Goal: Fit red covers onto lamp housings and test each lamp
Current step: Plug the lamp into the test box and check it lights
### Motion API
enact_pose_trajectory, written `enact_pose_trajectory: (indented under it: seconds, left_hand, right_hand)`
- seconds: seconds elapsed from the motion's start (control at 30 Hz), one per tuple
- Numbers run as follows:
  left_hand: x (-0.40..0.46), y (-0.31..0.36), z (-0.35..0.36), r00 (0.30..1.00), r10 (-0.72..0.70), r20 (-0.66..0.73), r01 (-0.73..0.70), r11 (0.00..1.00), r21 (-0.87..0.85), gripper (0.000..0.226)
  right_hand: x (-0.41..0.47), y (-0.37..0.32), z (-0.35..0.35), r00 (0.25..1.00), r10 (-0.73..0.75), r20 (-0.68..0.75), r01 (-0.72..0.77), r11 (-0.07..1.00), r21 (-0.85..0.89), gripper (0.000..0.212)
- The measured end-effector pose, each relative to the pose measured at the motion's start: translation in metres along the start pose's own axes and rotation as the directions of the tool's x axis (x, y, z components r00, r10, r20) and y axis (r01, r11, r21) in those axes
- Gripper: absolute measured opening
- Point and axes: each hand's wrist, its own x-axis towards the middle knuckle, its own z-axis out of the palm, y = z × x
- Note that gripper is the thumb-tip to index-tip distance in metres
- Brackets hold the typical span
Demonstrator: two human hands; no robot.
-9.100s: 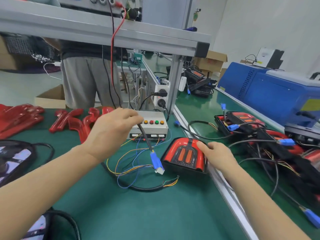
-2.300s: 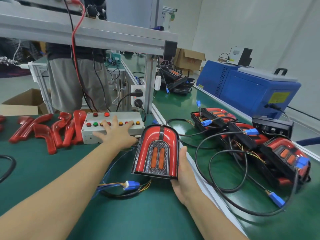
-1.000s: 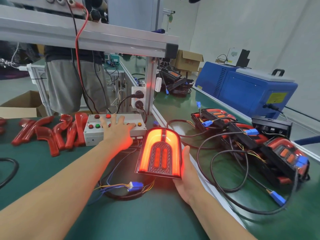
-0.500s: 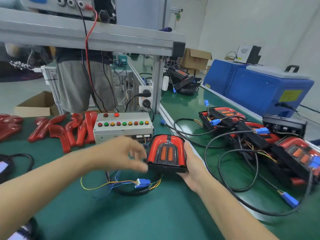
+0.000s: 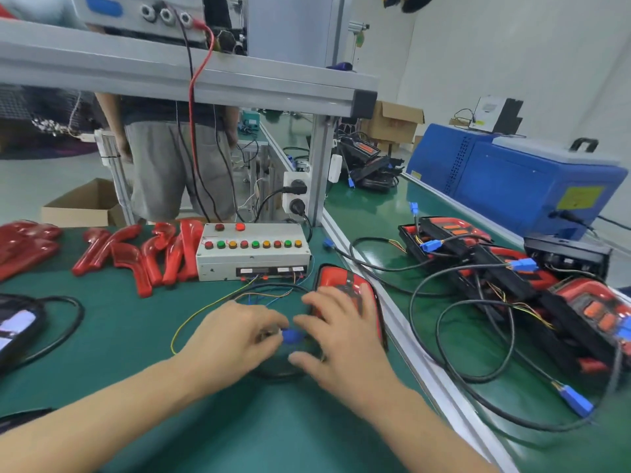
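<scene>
A red lamp (image 5: 345,279) with a black frame lies flat and unlit on the green mat, just right of the grey test box (image 5: 252,250) with its row of coloured buttons. My left hand (image 5: 235,331) and my right hand (image 5: 338,329) meet in front of the lamp at a blue connector (image 5: 292,336). Both hands pinch at the connector from either side; motion blur hides the exact grip. Thin coloured wires (image 5: 205,308) run from the box toward the connector. Loose red covers (image 5: 136,254) lie at the left.
Several finished lamps with black cables and blue plugs (image 5: 505,285) are heaped on the right belt, beyond an aluminium rail (image 5: 409,339). A blue machine (image 5: 519,179) stands behind them. A person (image 5: 177,158) stands across the bench. A dark tray (image 5: 17,322) lies far left.
The lit lamp went dark and was laid flat on the mat. My left hand left the test box and my right hand left the lamp; both came together at the blue connector.
</scene>
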Motion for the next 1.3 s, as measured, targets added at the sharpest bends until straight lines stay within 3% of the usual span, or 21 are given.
enact_pose_trajectory:
  seconds: [0.07, 0.2, 0.37, 0.43, 0.53, 0.63, 0.73, 0.8, 0.87, 0.93, 1.0, 1.07, 1.13, 1.17, 1.23, 1.3]
  left_hand:
    - [0.001, -0.002, -0.005, 1.0, -0.008, 0.001, 0.008, 0.998, -0.066, 0.016]
    - [-0.003, -0.01, -0.005, 0.996, 0.046, 0.074, -0.039, 0.994, -0.099, 0.017]
    - [0.0, -0.017, -0.011, 0.97, 0.241, -0.024, -0.23, 0.949, 0.215, 0.024]
    - [0.004, -0.019, -0.014, 0.95, 0.311, -0.027, -0.294, 0.92, 0.259, 0.025]
    - [0.009, -0.034, -0.026, 0.944, 0.328, 0.036, -0.326, 0.907, 0.267, 0.022]
    - [0.003, -0.064, -0.051, 0.977, 0.212, 0.025, -0.21, 0.934, 0.288, 0.029]
    - [0.0, -0.08, -0.058, 0.955, 0.088, 0.285, -0.197, 0.903, 0.381, 0.031]
    - [0.0, -0.076, -0.05, 0.906, 0.015, 0.424, -0.206, 0.889, 0.408, 0.055]
    - [0.008, -0.06, -0.041, 0.932, 0.025, 0.362, -0.142, 0.943, 0.3, 0.068]
    - [0.018, -0.038, -0.032, 0.963, 0.05, 0.265, -0.091, 0.985, 0.147, 0.066]
    - [0.032, -0.025, -0.024, 0.976, -0.039, 0.214, 0.016, 0.994, 0.112, 0.051]
    - [0.044, -0.027, -0.024, 0.957, -0.254, 0.136, 0.253, 0.967, 0.029, 0.053]
    - [0.051, -0.041, -0.029, 0.866, -0.488, 0.105, 0.495, 0.867, -0.056, 0.047]
    - [0.051, -0.05, -0.031, 0.833, -0.539, 0.124, 0.542, 0.84, 0.005, 0.04]
    - [0.047, -0.065, -0.03, 0.776, -0.597, 0.203, 0.568, 0.801, 0.189, 0.027]
    - [0.041, -0.071, -0.022, 0.706, -0.646, 0.29, 0.598, 0.764, 0.244, 0.03]
  right_hand:
    - [0.002, -0.008, 0.007, 1.0, -0.019, 0.023, 0.021, 0.997, -0.068, 0.046]
    - [0.008, -0.011, 0.012, 0.999, -0.043, -0.031, 0.042, 0.998, -0.04, 0.027]
    - [0.009, -0.013, 0.013, 0.996, -0.088, -0.022, 0.084, 0.984, -0.154, 0.018]
    - [0.009, -0.018, 0.013, 0.997, -0.067, -0.024, 0.063, 0.986, -0.157, 0.026]
    - [0.005, -0.019, 0.011, 0.994, -0.059, -0.088, 0.047, 0.99, -0.134, 0.022]
    - [-0.009, -0.01, 0.007, 0.988, -0.012, -0.157, 0.016, 1.0, 0.026, 0.023]
    - [-0.02, -0.007, 0.005, 0.979, 0.136, -0.154, -0.069, 0.923, 0.379, 0.017]
    - [-0.02, -0.007, 0.0, 0.922, 0.384, -0.046, -0.264, 0.712, 0.651, 0.021]
    - [-0.017, -0.002, -0.003, 0.797, 0.602, 0.053, -0.402, 0.463, 0.79, 0.019]
    - [-0.014, 0.008, -0.003, 0.67, 0.734, 0.111, -0.531, 0.37, 0.763, 0.013]
    - [-0.014, 0.02, -0.002, 0.596, 0.792, 0.135, -0.69, 0.419, 0.59, 0.014]
    - [-0.016, 0.031, -0.003, 0.564, 0.795, 0.225, -0.769, 0.405, 0.494, 0.038]
    - [-0.018, 0.039, -0.004, 0.521, 0.768, 0.373, -0.815, 0.316, 0.487, 0.066]
    - [-0.019, 0.043, -0.005, 0.509, 0.747, 0.427, -0.827, 0.289, 0.482, 0.068]
    - [-0.018, 0.048, -0.006, 0.527, 0.701, 0.48, -0.834, 0.32, 0.449, 0.051]
    - [-0.013, 0.052, -0.007, 0.53, 0.677, 0.511, -0.839, 0.332, 0.431, 0.051]
